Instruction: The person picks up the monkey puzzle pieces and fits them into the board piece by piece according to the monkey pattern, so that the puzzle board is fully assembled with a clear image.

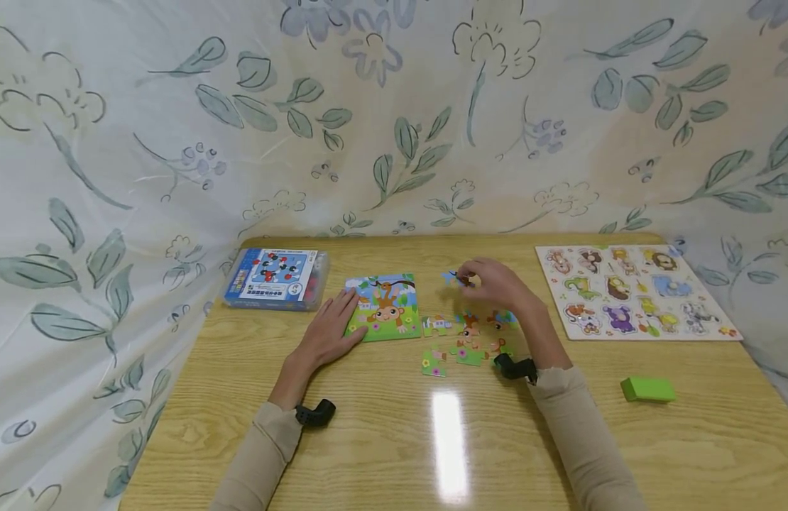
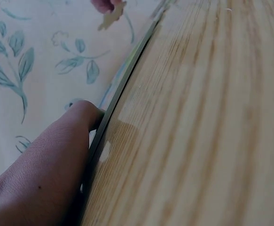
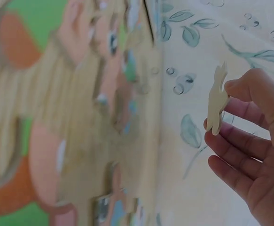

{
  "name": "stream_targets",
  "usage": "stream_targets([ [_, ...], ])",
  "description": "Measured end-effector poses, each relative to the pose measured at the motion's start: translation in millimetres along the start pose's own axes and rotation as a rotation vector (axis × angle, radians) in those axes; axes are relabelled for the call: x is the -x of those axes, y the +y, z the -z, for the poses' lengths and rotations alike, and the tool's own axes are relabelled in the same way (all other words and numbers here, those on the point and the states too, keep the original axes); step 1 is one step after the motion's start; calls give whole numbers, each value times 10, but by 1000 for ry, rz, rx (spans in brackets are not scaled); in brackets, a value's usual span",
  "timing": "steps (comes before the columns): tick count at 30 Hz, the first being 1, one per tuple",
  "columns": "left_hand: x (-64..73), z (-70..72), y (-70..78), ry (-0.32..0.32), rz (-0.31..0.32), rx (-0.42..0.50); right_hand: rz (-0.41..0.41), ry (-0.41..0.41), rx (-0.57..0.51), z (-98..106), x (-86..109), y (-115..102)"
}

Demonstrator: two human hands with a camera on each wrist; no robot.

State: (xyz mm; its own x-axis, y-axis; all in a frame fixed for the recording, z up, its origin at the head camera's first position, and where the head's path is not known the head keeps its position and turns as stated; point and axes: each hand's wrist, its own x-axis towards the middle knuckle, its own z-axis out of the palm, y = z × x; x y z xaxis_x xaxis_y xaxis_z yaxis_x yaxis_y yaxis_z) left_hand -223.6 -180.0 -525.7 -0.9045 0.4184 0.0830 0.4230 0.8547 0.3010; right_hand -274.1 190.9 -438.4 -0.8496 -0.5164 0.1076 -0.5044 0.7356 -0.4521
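Note:
A square monkey picture (image 1: 386,328) lies on the wooden table, and my left hand (image 1: 326,330) rests at its left side with straight fingers, the thumb on its lower left corner. The left wrist view shows the picture's thin dark edge close by that hand (image 2: 57,155). My right hand (image 1: 496,284) pinches a jigsaw piece (image 1: 453,277) above the table, behind the other pieces. In the right wrist view, the piece's bare wooden side (image 3: 216,103) shows between thumb and fingers. Several loose jigsaw pieces (image 1: 469,355) with parts of a monkey lie face up below that hand.
A clear plastic box with a blue label (image 1: 266,278) stands at the back left. On the right lies a white animal puzzle board (image 1: 582,329), with a green block (image 1: 647,389) in front of it. A flowered cloth hangs behind the table.

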Motion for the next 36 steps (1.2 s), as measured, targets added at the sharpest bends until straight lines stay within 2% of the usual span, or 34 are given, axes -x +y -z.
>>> stream_targets([
  [6,-5,-7,-2,-3,-5,3,15,-1,-27,-2,7,-87],
  [13,-1,-6,-2,1,-6,1,16,-49,-71,-20,2,-146],
  [19,-1,4,3,-10,0,18,68,-59,-55,-2,-19,-210],
  [25,-18,10,5,9,-5,20,130,-54,-58,30,-30,-279],
  [32,0,-13,4,9,0,18,152,-89,-38,40,-26,-379],
  [36,7,-12,5,3,-3,16,197,-85,-82,75,-6,-509],
])
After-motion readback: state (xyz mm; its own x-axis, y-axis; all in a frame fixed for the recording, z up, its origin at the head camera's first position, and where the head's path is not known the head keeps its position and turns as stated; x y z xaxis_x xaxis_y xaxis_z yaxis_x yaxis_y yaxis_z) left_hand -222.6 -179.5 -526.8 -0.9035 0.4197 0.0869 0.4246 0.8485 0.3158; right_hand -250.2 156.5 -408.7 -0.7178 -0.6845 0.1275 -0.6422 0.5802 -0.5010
